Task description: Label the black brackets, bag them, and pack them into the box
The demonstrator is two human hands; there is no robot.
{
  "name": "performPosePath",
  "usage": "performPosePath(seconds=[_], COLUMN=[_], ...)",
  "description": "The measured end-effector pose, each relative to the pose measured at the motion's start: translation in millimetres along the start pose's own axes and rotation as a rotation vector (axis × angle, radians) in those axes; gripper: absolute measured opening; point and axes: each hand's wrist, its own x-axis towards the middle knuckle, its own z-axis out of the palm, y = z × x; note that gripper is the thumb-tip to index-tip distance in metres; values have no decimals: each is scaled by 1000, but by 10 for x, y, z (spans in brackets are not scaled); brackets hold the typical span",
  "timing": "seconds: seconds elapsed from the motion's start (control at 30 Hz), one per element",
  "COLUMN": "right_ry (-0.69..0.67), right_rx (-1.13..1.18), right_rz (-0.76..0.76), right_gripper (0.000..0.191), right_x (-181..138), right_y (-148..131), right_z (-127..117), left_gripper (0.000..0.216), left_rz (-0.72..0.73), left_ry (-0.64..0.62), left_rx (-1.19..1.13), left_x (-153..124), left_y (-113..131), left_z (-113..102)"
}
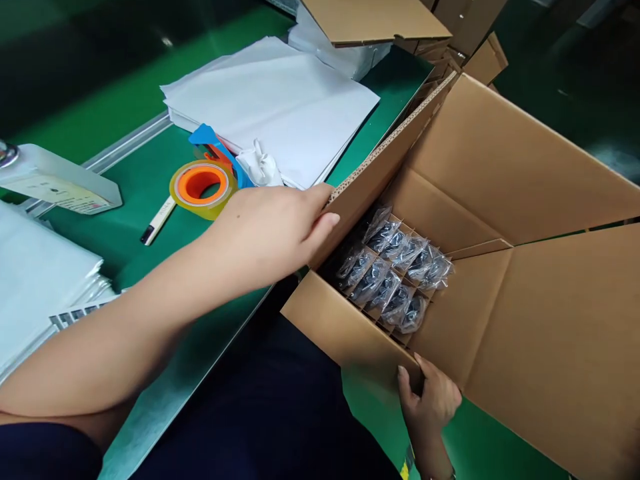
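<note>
A large open cardboard box (500,173) stands at the right, flaps spread out. Inside it, a cardboard grid holds several dark items in clear plastic bags (395,273). My left hand (280,227) reaches across the green table and grips the box's left flap (380,160), fingers curled over its edge. My right hand (430,400) holds the near flap (345,327) at its lower corner, thumb and fingers wrapped round the cardboard.
On the green table (145,180) lie a stack of white sheets (280,100), a roll of tape with an orange core (203,188), a blue tape dispenser (213,143), a pen (157,221), and a white tray (55,180). More cardboard boxes (375,20) stand behind.
</note>
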Motion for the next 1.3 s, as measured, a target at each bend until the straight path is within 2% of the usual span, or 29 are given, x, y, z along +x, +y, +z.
performPosePath(seconds=[0.1, 0.23, 0.47, 0.67, 0.9, 1.03, 1.3], right_ry=[-21, -37, -29, -8, -16, -16, 5], right_rx=[-12, -12, -5, -16, -11, -20, -14], right_rz=[3, -31, -84, -85, -63, -66, -86], right_gripper=[36, 35, 34, 33, 32, 33, 31], right_x=[6, 5, 45, 63, 70, 66, 78], right_y=[11, 34, 29, 16, -10, -1, 29], right_z=[-4, -5, -26, -23, -26, -21, 9], left_gripper=[33, 35, 33, 36, 42, 40, 26], left_rz=[71, 82, 92, 110, 107, 86, -3], left_ry=[98, 109, 118, 77, 129, 96, -54], left_rx=[-166, -265, -238, -249, -322, -301, -324], left_x=[7, 1, 54, 57, 55, 58, 55], left_y=[-176, -312, -333, -356, -364, -340, -262], left_z=[97, 121, 120, 110, 145, 128, -30])
